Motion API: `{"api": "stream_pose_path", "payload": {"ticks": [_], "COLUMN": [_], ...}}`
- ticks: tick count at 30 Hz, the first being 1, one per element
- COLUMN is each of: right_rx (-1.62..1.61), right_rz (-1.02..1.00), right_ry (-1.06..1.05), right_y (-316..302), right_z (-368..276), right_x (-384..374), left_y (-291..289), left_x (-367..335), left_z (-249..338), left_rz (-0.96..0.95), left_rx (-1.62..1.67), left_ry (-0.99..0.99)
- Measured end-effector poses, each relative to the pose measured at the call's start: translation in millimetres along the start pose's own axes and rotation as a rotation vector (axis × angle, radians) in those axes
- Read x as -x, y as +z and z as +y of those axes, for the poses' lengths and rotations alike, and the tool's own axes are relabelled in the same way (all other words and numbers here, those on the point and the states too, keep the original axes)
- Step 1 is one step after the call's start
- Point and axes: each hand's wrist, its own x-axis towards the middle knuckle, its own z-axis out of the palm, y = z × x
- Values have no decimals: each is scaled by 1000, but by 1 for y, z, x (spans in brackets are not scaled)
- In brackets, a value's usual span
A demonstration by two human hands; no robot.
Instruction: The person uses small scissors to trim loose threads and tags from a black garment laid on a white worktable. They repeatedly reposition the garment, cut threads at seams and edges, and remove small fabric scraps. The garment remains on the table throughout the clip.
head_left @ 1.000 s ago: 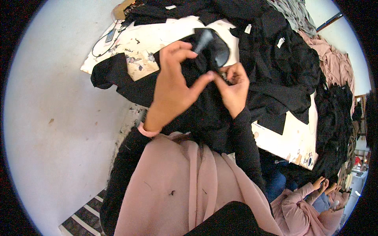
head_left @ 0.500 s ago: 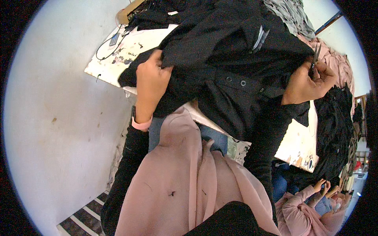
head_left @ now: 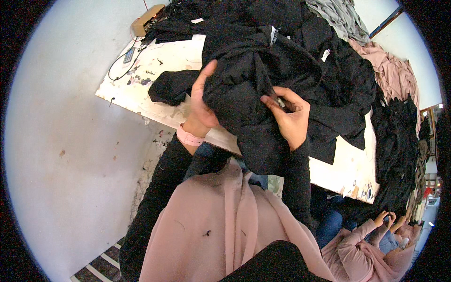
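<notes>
A black garment (head_left: 253, 94) is bunched up in front of me, partly over the table's near edge, with a small white label at its top. On its left side, my left hand (head_left: 202, 105), with a pink band at the wrist, is held upright with fingers stretched out, its palm against the cloth. My right hand (head_left: 292, 117) is closed at the garment's right side, thumb and fingers pinching a fold. Something small and pale shows between those fingers; I cannot make out what it is. The scissors do not show clearly now.
More black garments (head_left: 338, 80) spread over the white table (head_left: 347, 164). Grey cloth (head_left: 340, 19) and pink cloth (head_left: 387, 70) are heaped behind. A cable and a small blue-grey device (head_left: 128, 55) lie at the left, beside a wall (head_left: 70, 117). Another person (head_left: 361, 254) works at lower right.
The garment, spread wide between my hands before, is now gathered up. My right hand moved left to the middle; its scissors blades no longer show. My left hand loosened its grip and stretched its fingers.
</notes>
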Motion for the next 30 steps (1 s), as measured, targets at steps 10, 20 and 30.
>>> {"api": "stream_pose_path", "payload": {"ticks": [10,20,30], "right_rx": [1,-273,-195], "right_rz": [420,290,522], "right_ry": [-28,-146,-44], "right_y": [-66,-25,-49], "right_z": [62,4,23], "right_x": [-12,19,5], "left_y": [10,15,-23], "left_x": [38,32,52], "left_z": [1,-18,48], "left_rz": [189,397,181], "left_rx": [-658,-812,-352], "left_ry": [70,-100,246]}}
